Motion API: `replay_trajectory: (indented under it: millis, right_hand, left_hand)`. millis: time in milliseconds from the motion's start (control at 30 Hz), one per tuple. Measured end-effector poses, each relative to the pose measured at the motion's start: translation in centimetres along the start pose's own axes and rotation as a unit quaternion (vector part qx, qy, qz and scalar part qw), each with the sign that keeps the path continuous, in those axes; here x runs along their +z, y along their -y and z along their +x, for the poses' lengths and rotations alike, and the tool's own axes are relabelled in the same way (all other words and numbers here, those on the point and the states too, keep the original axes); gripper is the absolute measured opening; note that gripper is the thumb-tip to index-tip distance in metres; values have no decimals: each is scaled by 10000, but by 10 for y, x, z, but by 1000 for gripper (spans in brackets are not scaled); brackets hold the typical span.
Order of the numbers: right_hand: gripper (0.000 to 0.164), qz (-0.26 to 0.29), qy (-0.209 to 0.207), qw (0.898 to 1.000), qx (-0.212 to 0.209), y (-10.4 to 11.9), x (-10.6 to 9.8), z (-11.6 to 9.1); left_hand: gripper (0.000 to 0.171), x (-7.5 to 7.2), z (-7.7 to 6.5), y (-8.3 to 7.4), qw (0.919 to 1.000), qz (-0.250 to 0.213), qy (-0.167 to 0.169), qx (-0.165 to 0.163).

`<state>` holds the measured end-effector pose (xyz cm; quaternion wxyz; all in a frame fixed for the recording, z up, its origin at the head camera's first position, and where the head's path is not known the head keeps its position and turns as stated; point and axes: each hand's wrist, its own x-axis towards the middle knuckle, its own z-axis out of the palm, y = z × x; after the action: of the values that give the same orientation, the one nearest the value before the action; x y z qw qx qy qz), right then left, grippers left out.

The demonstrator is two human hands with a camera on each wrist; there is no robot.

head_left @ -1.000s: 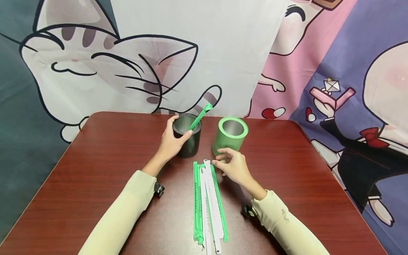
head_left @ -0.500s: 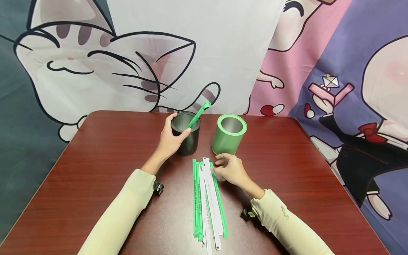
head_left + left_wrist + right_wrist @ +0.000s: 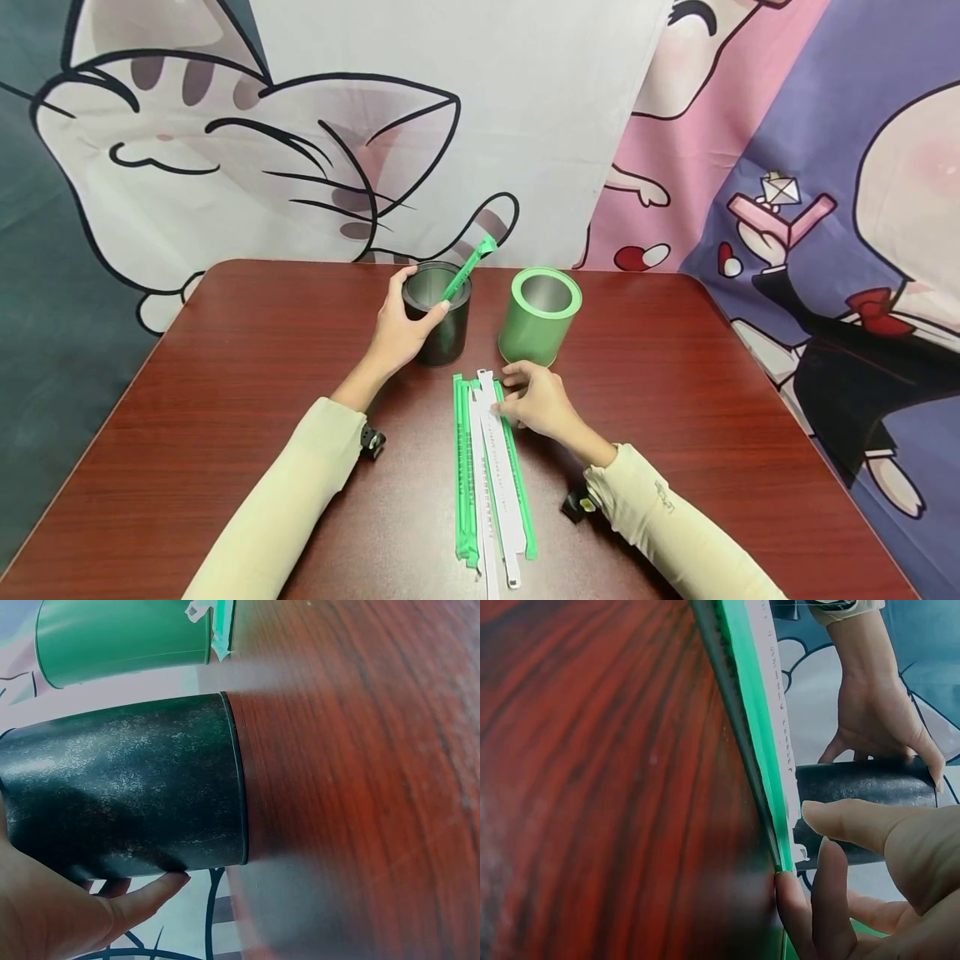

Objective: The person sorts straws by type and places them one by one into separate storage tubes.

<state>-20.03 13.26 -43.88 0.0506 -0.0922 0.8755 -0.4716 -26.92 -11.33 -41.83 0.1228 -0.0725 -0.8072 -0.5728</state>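
Note:
My left hand grips the black can, fingers at its left side and thumb across the front. A green paper-wrapped straw leans out of this can toward the right. My right hand is at the upper right of a row of wrapped straws. Its thumb overlaps a white-wrapped straw, while a fingertip lies at the end of the green-wrapped straw on the right edge. A gap shows between thumb and fingers. More green-wrapped straws lie on the left side of the row.
A green can stands right of the black can, just beyond my right hand, and nothing shows in its mouth. All of it is on a reddish-brown wooden table. A cartoon-printed cloth hangs behind the table's back edge.
My right hand has moved down and slightly left, from in front of the green can to the upper end of the straws. The left hand keeps its hold on the black can.

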Motion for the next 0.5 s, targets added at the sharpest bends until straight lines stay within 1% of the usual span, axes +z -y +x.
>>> replay_trajectory:
  millis: [200,500]
  right_hand:
    - [54,-337,4,9993,-185,2,3,1]
    - [53,-179,112,9996,-198,1,4,0]
  left_hand:
    - [76,0,-1,0,10000,5,3,-13]
    - [77,0,1,1,10000,-11,8,13]
